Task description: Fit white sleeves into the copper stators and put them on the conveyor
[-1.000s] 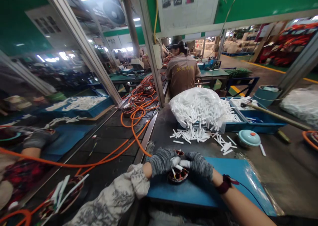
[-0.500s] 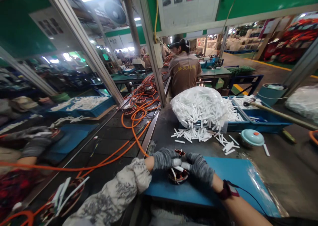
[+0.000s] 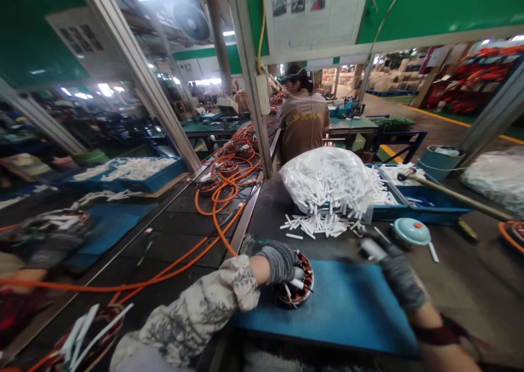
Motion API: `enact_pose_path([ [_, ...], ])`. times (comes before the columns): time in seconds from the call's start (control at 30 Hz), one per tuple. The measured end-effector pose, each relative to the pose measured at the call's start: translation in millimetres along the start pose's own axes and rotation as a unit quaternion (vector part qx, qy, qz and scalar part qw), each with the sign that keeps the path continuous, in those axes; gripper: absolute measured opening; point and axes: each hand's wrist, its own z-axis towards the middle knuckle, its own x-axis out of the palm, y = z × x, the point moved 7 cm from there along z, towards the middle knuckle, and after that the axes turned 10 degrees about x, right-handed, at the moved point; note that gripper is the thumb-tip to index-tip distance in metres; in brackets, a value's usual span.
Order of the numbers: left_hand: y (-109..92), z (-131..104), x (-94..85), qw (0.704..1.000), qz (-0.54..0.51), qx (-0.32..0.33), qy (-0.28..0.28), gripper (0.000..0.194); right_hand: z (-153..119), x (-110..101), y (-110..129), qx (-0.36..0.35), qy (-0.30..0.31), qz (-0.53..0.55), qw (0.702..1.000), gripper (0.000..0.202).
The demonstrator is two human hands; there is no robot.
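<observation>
- Head view, lower centre: the gloved left hand (image 3: 282, 263) curls its fingers over the copper-wound ring (image 3: 295, 294), which lies on the blue mat (image 3: 347, 312); whether they pinch the short white tube (image 3: 296, 283) there cannot be told.
- Right of centre: the right hand (image 3: 391, 265) is near the loose white tubes (image 3: 327, 225), too blurred to tell how far open.
- Centre: the clear bag (image 3: 327, 178) bulges with white tubes; the blue bin (image 3: 429, 211) behind it holds more.
- Lower left: another ring (image 3: 102, 339) is cut off.
</observation>
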Motion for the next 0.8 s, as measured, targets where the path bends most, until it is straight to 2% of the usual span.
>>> enact_pose_path([
  [0.07, -2, -3, -2.3, 1.0, 0.019, 0.001, 0.004, 0.048, -34, 65, -6, 0.019, 0.16, 0.049, 0.986, 0.035],
  [0.1, -3, -4, -4.4, 1.0, 0.027, 0.003, 0.003, 0.047, -48, 92, -6, 0.029, 0.211, 0.059, 0.975, 0.034],
  [0.13, -5, -6, -6.4, 1.0, 0.031, 0.004, 0.003, 0.047, -57, 112, -5, 0.033, 0.243, 0.065, 0.967, 0.033],
  [0.2, -8, -8, -9.7, 1.0, 0.024, 0.002, 0.007, 0.046, -64, 132, 1, 0.033, 0.27, 0.071, 0.96, 0.036],
  [0.33, -15, -8, -14.2, 0.999, 0.016, -0.034, 0.022, 0.043, -58, 130, 10, 0.028, 0.292, 0.079, 0.953, 0.04],
  [0.43, -17, -3, -16.1, 0.998, 0.032, -0.054, 0.019, 0.04, -61, 130, 5, 0.046, 0.315, 0.09, 0.944, 0.041],
  [0.57, -13, 1, -8.0, 0.999, 0.017, -0.025, 0.03, 0.038, -65, 133, -4, 0.041, 0.267, 0.05, 0.961, 0.043],
  [0.73, -2, -5, -1.7, 0.999, -0.035, -0.003, -0.038, 0.038, -65, 136, -7, 0.029, 0.269, 0.038, 0.962, 0.041],
  [0.8, 1, -7, 1.8, 0.997, -0.066, 0.009, -0.046, 0.038, -64, 135, -8, 0.035, 0.268, 0.039, 0.962, 0.043],
])
